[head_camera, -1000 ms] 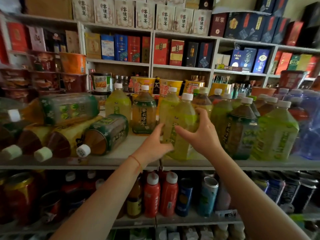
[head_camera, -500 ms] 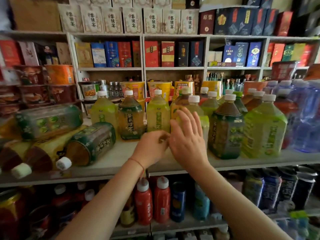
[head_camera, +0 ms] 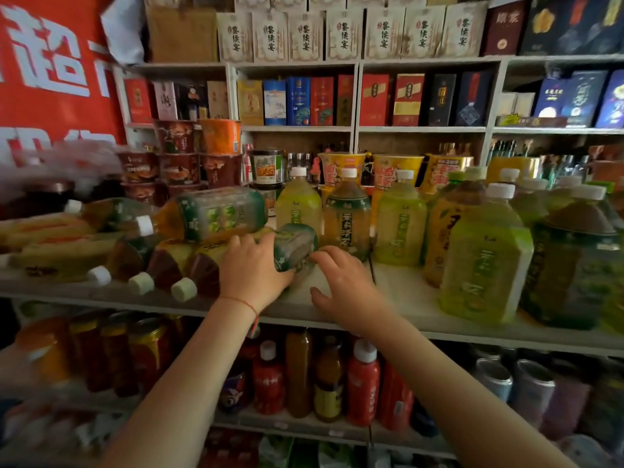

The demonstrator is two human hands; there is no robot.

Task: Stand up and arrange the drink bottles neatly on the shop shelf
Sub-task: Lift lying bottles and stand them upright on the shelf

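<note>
On the white shop shelf [head_camera: 398, 298], several tea bottles lie on their sides at the left, caps toward me. My left hand [head_camera: 251, 270] grips the nearest lying bottle [head_camera: 293, 246], a dark tea bottle with a green label. My right hand [head_camera: 344, 285] is just right of that bottle's base, fingers spread, fingertips at or near it. Another lying bottle [head_camera: 209, 214] rests on top of the pile. Upright bottles fill the right: a pale green one [head_camera: 299, 207], a dark tea one [head_camera: 347, 214], and a big green one [head_camera: 486, 258] at the front.
Instant noodle cups [head_camera: 341, 167] stand behind the bottles. Boxed goods [head_camera: 297, 101] fill the upper shelves. Red bottles [head_camera: 363, 383] and cans sit on the shelf below. A red banner [head_camera: 50, 69] hangs at the left. Bare shelf shows between my hands and the upright bottles.
Both hands left the upright green bottle and moved left. My left hand has taken hold of the nearest lying bottle. The view swung left.
</note>
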